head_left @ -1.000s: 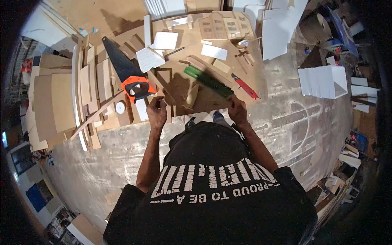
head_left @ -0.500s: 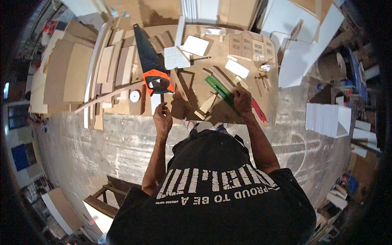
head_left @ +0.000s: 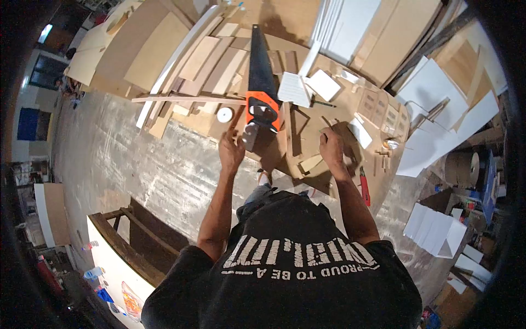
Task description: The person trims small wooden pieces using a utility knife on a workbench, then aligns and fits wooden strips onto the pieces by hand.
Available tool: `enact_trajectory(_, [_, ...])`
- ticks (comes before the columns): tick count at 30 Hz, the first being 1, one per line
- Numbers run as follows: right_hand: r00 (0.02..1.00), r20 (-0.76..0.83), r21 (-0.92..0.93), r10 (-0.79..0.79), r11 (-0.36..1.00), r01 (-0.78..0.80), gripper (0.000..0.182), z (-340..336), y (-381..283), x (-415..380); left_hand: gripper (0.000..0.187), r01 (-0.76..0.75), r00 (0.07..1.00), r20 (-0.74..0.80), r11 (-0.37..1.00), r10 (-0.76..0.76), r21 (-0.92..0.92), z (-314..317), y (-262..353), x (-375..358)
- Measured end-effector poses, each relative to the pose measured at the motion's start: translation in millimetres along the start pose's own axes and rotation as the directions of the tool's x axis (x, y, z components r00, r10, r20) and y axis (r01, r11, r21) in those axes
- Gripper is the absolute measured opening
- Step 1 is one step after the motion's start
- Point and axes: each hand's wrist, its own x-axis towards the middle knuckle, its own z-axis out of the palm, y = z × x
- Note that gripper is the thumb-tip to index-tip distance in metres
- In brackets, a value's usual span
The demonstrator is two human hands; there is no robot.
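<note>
My left hand (head_left: 232,152) is at the table's near edge with its fingers loosely bent and apart. A dark brown wood strip (head_left: 237,119) lies just beyond the fingertips, and a pale block-like piece (head_left: 250,137) is to their right. The hand saw (head_left: 262,66) with an orange and black handle lies just beyond, blade pointing away. My right hand (head_left: 331,149) is closed above the table, left of a white card (head_left: 360,133); whatever its fingers hold is hidden. Below it lies a pale wood piece (head_left: 311,163). A red tool (head_left: 364,186) is at the near right edge.
Wood strips and boards (head_left: 205,66) cover the left of the table, with a white roll (head_left: 224,114) near them. A written sheet (head_left: 294,89), a pen (head_left: 323,103) and a building-like wooden model (head_left: 383,112) lie farther back. White panels (head_left: 455,126) lean at right.
The view has turned, shifting the table rightward. The green tool under my right hand is no longer visible. My left hand is now nearer the white roll.
</note>
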Motion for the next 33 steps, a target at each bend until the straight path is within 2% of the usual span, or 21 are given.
enact_trajectory(1, [1.0,-0.02,0.055,-0.022,0.998,0.023,0.011,6,-16,6,0.02,-0.008,1.0,0.003,0.998,0.008,0.068,-10,-5,20])
enact_trajectory(2, [0.999,0.029,0.046,0.02,0.999,-0.021,0.011,11,-32,12,0.022,-0.018,1.0,0.007,0.991,0.017,0.13,-19,-10,42])
enact_trajectory(4, [0.985,0.123,0.023,0.118,0.992,-0.122,0.013,18,-65,15,0.026,-0.127,0.987,-0.057,0.951,0.149,0.282,-31,-39,77])
enact_trajectory(5, [0.998,0.062,0.017,0.005,1.0,-0.006,0.018,34,-61,18,0.032,-0.261,0.955,-0.044,0.898,0.295,0.353,-37,-56,102])
enact_trajectory(6, [0.996,0.088,0.0,-0.009,1.0,0.009,0.019,39,-72,19,0.035,-0.237,0.967,-0.008,0.91,0.255,0.339,-55,-44,117])
enact_trajectory(8, [0.99,0.134,-0.035,-0.04,0.998,0.045,0.022,51,-102,24,0.038,-0.387,0.918,0.14,0.766,0.37,0.513,-61,-66,149])
enact_trajectory(9, [0.986,0.141,0.121,-0.094,0.99,0.077,0.031,61,-115,25,0.035,-0.465,0.88,0.201,0.693,0.43,0.551,-68,-69,160])
enact_trajectory(12, [0.923,0.349,-0.08,-0.159,0.977,0.199,0.045,71,-155,31,0.03,-0.53,0.827,0.476,0.696,0.299,0.484,-67,-97,188])
enact_trajectory(13, [0.908,0.343,-0.132,-0.242,0.944,0.302,0.057,88,-149,32,0.033,-0.592,0.783,0.524,0.659,0.335,0.463,-73,-100,194])
enact_trajectory(16, [0.918,0.36,-0.243,-0.167,0.933,0.265,0.061,119,-139,37,0.022,-0.66,0.742,0.479,0.634,0.469,0.403,-87,-94,197])
enact_trajectory(17, [0.91,0.401,-0.237,-0.105,0.948,0.214,0.059,123,-134,42,0.025,-0.659,0.746,0.455,0.637,0.487,0.4,-87,-96,198])
enact_trajectory(19, [0.905,0.393,-0.243,-0.16,0.932,0.27,0.056,118,-140,50,0.031,-0.654,0.754,0.407,0.645,0.515,0.395,-89,-101,199])
enact_trajectory(21, [0.906,0.349,-0.367,-0.241,0.854,0.369,0.052,94,-162,56,0.036,-0.64,0.763,0.428,0.655,0.484,0.401,-107,-107,205])
enact_trajectory(22, [0.922,0.33,-0.237,-0.201,0.928,0.287,0.052,90,-162,59,0.039,-0.633,0.767,0.441,0.661,0.466,0.403,-119,-103,208])
enact_trajectory(23, [0.935,0.318,-0.098,-0.157,0.975,0.197,0.052,84,-156,65,0.038,-0.52,0.826,0.469,0.744,0.313,0.419,-140,-82,208])
enact_trajectory(24, [0.944,0.311,0.046,-0.11,0.994,0.1,0.052,79,-151,71,0.037,-0.497,0.847,0.43,0.75,0.311,0.437,-149,-88,205])
enact_trajectory(26, [0.923,0.368,0.036,-0.112,0.994,0.106,0.048,60,-162,89,0.035,-0.455,0.883,0.347,0.756,0.315,0.471,-168,-104,201])
enact_trajectory(28, [0.839,0.536,-0.099,-0.096,0.98,0.175,0.045,52,-174,101,0.032,-0.264,0.945,0.303,0.836,0.124,0.481,-193,-86,189])
enact_trajectory(29, [0.836,0.536,-0.148,-0.12,0.961,0.233,0.045,58,-174,99,0.031,-0.164,0.959,0.281,0.861,0.026,0.481,-202,-80,182])
enact_trajectory(31, [0.823,0.542,-0.243,-0.171,0.905,0.348,0.043,86,-172,94,0.03,-0.132,0.984,0.163,0.893,0.067,0.43,-211,-86,170])
enact_trajectory(33, [0.834,0.535,-0.309,-0.137,0.887,0.344,0.039,114,-168,81,0.03,-0.124,0.992,0.011,0.934,0.127,0.334,-217,-99,158])
